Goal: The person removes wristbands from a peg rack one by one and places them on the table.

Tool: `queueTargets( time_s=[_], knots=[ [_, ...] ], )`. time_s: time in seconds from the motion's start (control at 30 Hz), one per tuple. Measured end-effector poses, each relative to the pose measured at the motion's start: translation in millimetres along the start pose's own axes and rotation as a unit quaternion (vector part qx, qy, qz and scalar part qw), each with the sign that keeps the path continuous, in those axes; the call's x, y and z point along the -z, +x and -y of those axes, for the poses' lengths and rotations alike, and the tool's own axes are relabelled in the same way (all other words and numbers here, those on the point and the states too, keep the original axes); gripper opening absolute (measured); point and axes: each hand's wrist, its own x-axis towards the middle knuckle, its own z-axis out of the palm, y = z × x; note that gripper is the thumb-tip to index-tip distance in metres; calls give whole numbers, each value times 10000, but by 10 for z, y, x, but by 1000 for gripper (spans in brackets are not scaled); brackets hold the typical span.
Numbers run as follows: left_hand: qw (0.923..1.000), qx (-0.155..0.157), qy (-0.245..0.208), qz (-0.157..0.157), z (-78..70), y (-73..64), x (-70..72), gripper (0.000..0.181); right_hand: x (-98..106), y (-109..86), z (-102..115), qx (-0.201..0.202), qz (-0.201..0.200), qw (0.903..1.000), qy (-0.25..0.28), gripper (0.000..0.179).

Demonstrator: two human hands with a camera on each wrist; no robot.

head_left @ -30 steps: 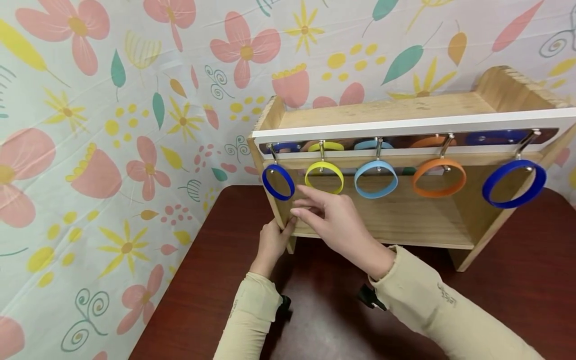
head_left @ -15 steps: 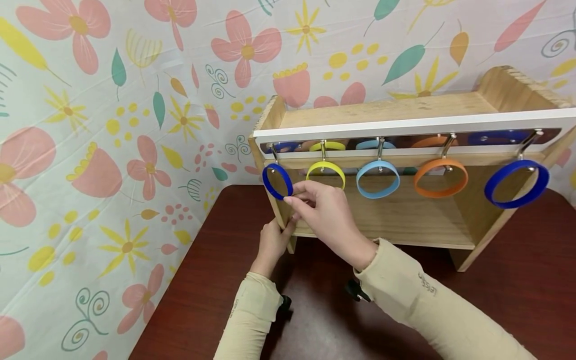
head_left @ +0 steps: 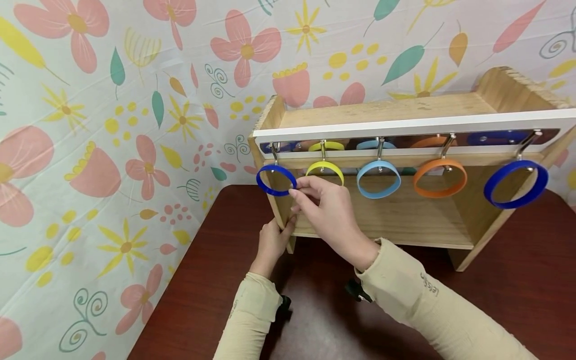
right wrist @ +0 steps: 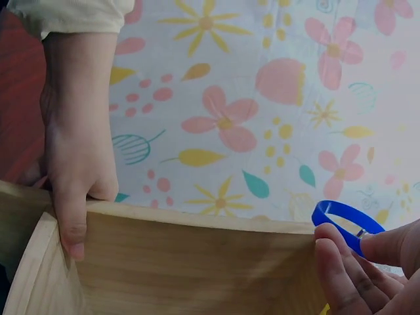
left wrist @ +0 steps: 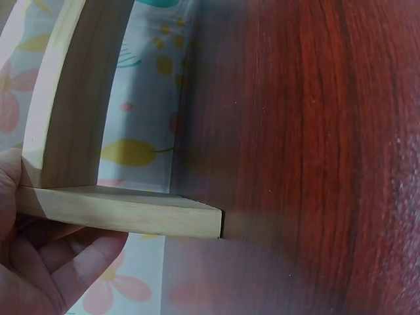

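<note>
A blue silicone wristband (head_left: pixel 270 191) hangs from the leftmost metal hook (head_left: pixel 275 156) of a wooden shelf (head_left: pixel 405 215). My right hand (head_left: pixel 332 212) pinches the band's lower right edge between thumb and fingers; the right wrist view also shows this blue band (right wrist: pixel 323 211) at the fingertips. A yellow band (head_left: pixel 322 164) on the neighbouring hook is partly covered by the right hand. Lower down, my left hand (head_left: pixel 271 243) grips the shelf's left side panel. In the left wrist view, its fingers (left wrist: pixel 88 262) lie along one face of the wood.
Light blue (head_left: pixel 378 194), orange (head_left: pixel 438 194) and darker blue (head_left: pixel 515 204) bands hang on the hooks to the right. Their hooks project from a white-edged reflective strip (head_left: pixel 414 122). The shelf stands on a dark red table (head_left: pixel 193 280) against a flower-print cloth (head_left: pixel 148 100).
The right hand has moved left to the blue wristband and taken hold of it. The band has since turned to face more forward on its hook. The left hand stays in place.
</note>
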Motion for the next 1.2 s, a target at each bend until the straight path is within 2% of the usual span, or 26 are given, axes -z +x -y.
queueTargets(
  time_s=[0.17,0.43,0.7,1.2],
  knots=[
    [10000,-10,-18,20,2,-8,2,32,27,-47,14,-11,27,9994,340,13],
    [9999,96,-43,103,8,-13,0,32,94,-164,12,-254,231,9956,868,17],
    [10000,-40,70,-40,24,-10,-1,37,185,-288,-39,-657,424,9914,1046,16],
    [9998,-88,128,-124,-10,-14,-6,39,271,-506,-272,-915,649,9886,1009,17]
  ],
)
